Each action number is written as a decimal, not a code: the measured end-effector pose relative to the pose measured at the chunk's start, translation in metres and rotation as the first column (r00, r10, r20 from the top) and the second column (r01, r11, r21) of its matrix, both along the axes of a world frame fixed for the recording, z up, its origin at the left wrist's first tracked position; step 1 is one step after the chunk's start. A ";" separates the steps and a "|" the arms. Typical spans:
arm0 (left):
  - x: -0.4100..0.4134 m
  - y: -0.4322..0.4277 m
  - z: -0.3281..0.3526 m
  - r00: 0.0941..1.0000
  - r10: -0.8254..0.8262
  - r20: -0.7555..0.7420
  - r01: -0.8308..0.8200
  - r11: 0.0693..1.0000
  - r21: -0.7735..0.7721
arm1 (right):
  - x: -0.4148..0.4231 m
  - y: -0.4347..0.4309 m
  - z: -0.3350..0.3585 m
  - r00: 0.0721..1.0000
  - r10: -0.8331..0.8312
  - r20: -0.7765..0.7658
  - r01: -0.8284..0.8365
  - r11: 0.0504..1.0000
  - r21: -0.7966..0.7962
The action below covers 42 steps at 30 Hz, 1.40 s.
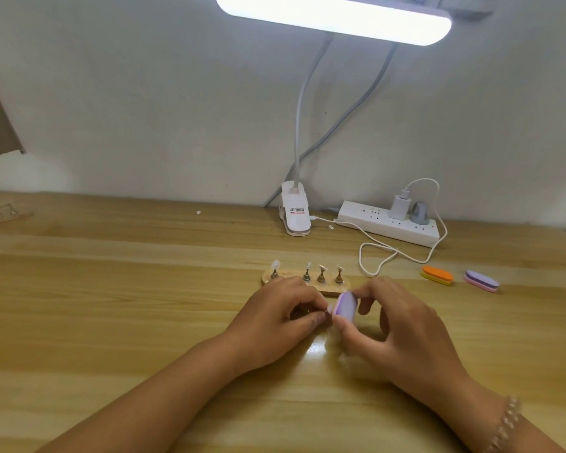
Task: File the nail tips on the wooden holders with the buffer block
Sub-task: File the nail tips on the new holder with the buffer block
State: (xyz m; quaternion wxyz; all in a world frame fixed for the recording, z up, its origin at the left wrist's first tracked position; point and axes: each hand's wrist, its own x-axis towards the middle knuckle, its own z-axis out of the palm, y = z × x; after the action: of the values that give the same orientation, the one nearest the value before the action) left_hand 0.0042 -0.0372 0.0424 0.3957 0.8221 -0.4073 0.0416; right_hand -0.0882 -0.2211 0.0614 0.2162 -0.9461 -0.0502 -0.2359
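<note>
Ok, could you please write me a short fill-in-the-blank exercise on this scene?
1. The left hand pinches a nail tip stand; the right hand grips a ____ buffer block.
2. ____ stands sit on the wooden holder.
3. The orange buffer lies to the holder's ____.
Missing words: purple; four; right.

White light was cast from the blown-out lamp bar (334, 18) overhead; glare was caught on the worktop (316, 348), and edges were bowed.
</note>
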 end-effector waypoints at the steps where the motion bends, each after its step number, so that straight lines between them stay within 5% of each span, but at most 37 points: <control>1: 0.000 0.000 0.000 1.000 -0.005 0.000 0.005 1.000 0.003 | -0.002 0.003 -0.001 0.999 0.042 -0.011 -0.042 0.999 -0.004; 14: -0.001 0.000 0.001 1.000 -0.016 0.004 0.016 0.999 0.031 | 0.005 -0.003 -0.002 1.000 -0.001 -0.026 0.003 0.998 0.064; 18: -0.002 0.001 0.000 0.999 -0.033 0.019 0.032 0.999 0.037 | -0.003 0.003 -0.002 0.997 0.065 -0.051 -0.066 0.997 -0.025; 24: -0.003 -0.001 0.001 0.998 0.055 0.043 -0.055 0.998 0.019 | 0.006 -0.006 -0.002 0.999 -0.044 -0.018 0.045 0.997 0.070; 28: -0.003 0.000 0.001 0.997 0.049 0.054 -0.051 0.998 0.041 | -0.001 0.004 -0.003 0.995 0.058 -0.085 -0.060 0.998 -0.024; 42: -0.002 0.001 -0.001 0.997 0.058 0.059 -0.060 0.997 0.041 | 0.005 -0.001 -0.006 1.000 -0.023 -0.021 0.021 0.996 -0.091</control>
State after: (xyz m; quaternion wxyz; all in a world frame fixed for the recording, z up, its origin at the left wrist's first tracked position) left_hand 0.0025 -0.0358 0.0416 0.3648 0.8405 -0.3948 0.0682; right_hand -0.0831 -0.2224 0.0557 0.1708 -0.9580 -0.0479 -0.2253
